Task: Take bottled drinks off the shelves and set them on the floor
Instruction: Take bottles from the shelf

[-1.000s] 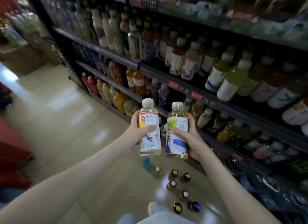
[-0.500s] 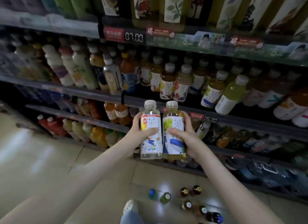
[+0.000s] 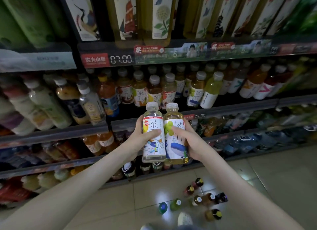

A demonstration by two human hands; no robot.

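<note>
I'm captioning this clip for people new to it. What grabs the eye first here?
Dead centre, before the shelves, the left hand grips a pale bottle with a bicycle label and the right hand a yellow bottle with a whale label, upright and side by side. Below them, a cluster of small bottles sits on the tiled floor.
</note>
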